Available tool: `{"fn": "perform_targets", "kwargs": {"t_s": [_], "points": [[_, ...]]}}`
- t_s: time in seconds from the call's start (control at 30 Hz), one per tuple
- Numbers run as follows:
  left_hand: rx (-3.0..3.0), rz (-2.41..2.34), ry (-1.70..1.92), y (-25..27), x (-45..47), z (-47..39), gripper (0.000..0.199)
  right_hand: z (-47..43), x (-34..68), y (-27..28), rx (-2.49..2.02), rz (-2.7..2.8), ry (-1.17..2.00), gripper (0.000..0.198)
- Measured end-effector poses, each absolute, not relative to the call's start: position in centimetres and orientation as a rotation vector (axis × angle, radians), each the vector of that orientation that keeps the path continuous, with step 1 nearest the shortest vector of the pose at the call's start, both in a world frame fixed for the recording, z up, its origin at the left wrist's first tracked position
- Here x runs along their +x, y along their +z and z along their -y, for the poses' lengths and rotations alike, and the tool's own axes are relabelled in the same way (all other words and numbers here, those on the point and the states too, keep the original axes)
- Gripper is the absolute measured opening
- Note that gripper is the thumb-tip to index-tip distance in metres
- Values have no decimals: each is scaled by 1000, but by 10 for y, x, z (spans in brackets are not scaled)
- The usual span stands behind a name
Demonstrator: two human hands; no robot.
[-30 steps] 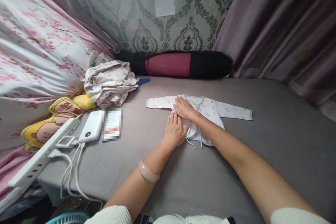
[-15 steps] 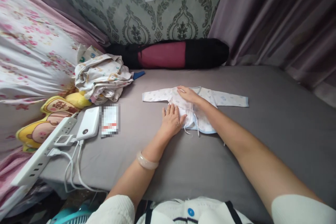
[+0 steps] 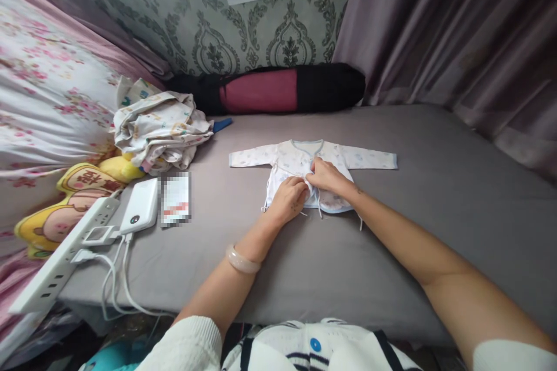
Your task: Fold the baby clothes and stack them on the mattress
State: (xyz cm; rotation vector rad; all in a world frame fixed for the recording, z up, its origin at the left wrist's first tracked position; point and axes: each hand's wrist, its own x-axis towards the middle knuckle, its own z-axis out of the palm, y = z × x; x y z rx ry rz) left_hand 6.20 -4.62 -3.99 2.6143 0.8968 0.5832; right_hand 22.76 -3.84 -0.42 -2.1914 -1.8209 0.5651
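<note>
A small white baby shirt [image 3: 300, 157] with a faint blue print and pale blue trim lies spread on the grey sheet, its sleeves stretched out to both sides. My left hand [image 3: 289, 198] is over the lower front, fingers curled and closed at the thin white tie strings. Just right of it, my right hand [image 3: 328, 176] pinches at the same ties in the middle of the front. The fingers partly hide the bit of string between them. Loose tie ends [image 3: 320, 204] hang over the blue-edged hem.
At the left are a crumpled printed cloth [image 3: 163, 124], a yellow pillow [image 3: 56, 208], a white power strip [image 3: 65, 255] with cables and a white power bank [image 3: 140, 204]. A blurred packet [image 3: 176, 198] lies beside these. A black and red bag [image 3: 261, 91] lines the wall.
Both hands were lying flat on the shirt; now their fingers are closed at its ties. My right hand came down from the collar. The view has shifted slightly right.
</note>
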Motion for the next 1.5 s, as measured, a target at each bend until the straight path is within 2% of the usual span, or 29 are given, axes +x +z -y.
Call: {"fn": "perform_targets", "kwargs": {"t_s": [0.2, 0.43, 0.6, 0.73, 0.83, 1.0, 1.07, 1.17, 1.27, 1.37, 1.5], "points": [[2572, -906, 533, -45, 60, 43, 34, 28, 245, -3, -2073, 1466, 992, 3], [2631, -1089, 292, -39, 60, 54, 34, 25, 234, 11, -1813, 1251, 1119, 8], [2640, -1085, 249, -36, 60, 56, 37, 20, 220, -2, -1808, 1190, 1070, 8], [2603, -1136, 376, -36, 62, 54, 30, 21, 212, -15, -1819, 1234, 1038, 3], [2419, -1290, 571, -36, 63, 50, 25, 27, 211, -19, -1755, 1379, 1050, 17], [2128, -1425, 731, -32, 65, 46, 25, 39, 230, -11, -1532, 1339, 1252, 19], [2100, -1426, 781, -30, 66, 49, 32, 42, 250, -9, -1541, 1301, 1145, 23], [2143, -1390, 740, -27, 68, 53, 47, 47, 284, -10, -1715, 1305, 704, 30], [2176, -1368, 630, -27, 70, 53, 50, 54, 309, -13, -1911, 1422, 352, 32], [2171, -1335, 608, -29, 70, 50, 47, 65, 316, -15, -2134, 1439, 324, 28], [2137, -1340, 676, -30, 69, 47, 41, 78, 314, -17, -2420, 1435, 590, 34]]}}
